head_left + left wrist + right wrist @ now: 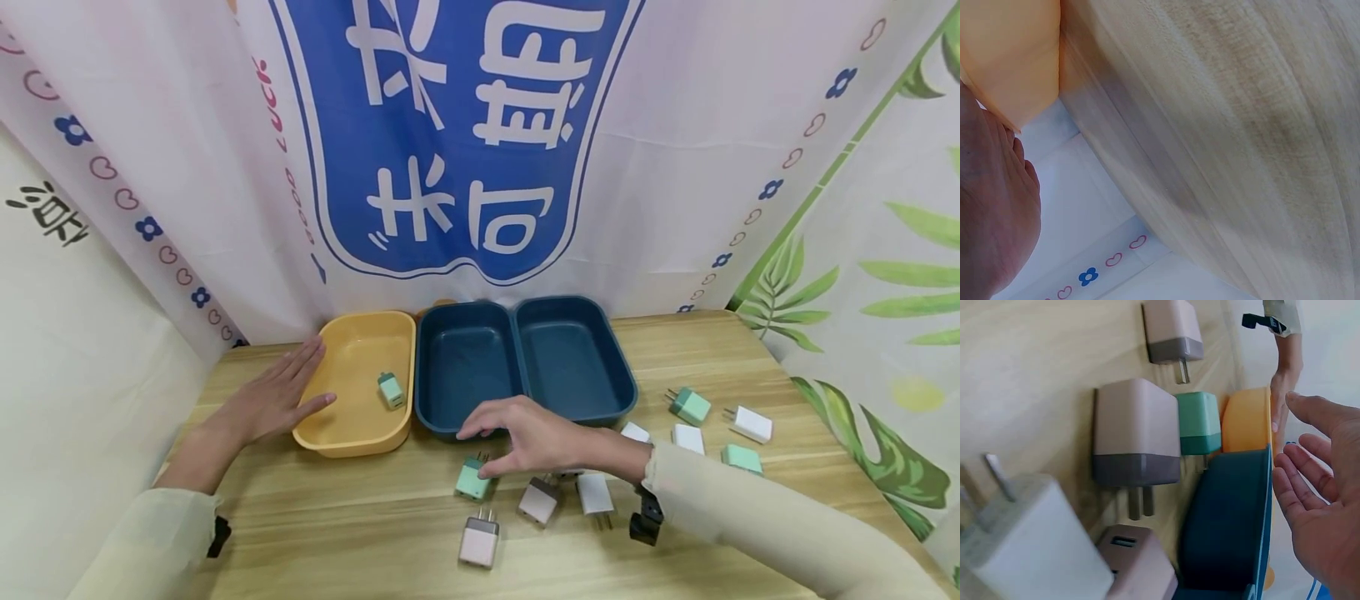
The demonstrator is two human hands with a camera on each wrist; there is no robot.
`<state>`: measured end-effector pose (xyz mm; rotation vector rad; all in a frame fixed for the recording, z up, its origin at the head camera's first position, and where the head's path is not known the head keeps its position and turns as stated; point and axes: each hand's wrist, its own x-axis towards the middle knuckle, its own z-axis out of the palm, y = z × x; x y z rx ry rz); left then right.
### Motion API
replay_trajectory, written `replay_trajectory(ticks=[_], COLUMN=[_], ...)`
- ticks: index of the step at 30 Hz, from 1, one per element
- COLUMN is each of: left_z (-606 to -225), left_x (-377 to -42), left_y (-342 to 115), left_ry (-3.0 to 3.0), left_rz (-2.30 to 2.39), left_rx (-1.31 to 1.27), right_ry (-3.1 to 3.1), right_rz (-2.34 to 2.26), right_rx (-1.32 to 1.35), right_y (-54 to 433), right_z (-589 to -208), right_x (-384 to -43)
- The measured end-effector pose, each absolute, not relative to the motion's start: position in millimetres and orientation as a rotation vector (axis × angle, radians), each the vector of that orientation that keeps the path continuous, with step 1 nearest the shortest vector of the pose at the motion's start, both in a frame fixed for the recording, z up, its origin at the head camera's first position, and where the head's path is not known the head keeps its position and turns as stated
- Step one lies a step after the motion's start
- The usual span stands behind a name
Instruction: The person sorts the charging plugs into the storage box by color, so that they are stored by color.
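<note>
Looks like the reach step: right hand [528, 433] grip apart and unloaded by the green charger [472, 483] on the table [337, 533] near the blue tray [468, 375], left hand [273, 400] spread at the yellow bin's [352, 447] rim; next likely needs a pinch.

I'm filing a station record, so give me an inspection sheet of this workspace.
Surface: wood-grain table.
Job's things: one green charger in the yellow tray; nothing seen in the blue two-compartment tray; pink chargers, white chargers and more green ones on the table.
Clutter: nothing seen.
Hands: left hand outstretched at the yellow tray's left rim; right hand by the blue tray's near edge, holding nothing.
Cables: nothing seen.
Surroundings: printed curtain behind, leaf-patterned cloth at right.
</note>
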<state>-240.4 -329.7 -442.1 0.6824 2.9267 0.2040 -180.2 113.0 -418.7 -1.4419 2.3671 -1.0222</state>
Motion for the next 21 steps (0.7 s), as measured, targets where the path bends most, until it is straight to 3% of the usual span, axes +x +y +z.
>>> replay_trajectory(ticks=[21], left_z=[-445.1], left_x=[-243.2], left_y=[-330.2], left_ry=[2.931], left_rz=[0.178], left_rx=[0.685], right_ry=[2.554], right_rz=[-1.015], right_rx=[-1.266], right_y=[120.9], right_z=[-451.4], right_x=[-153.2])
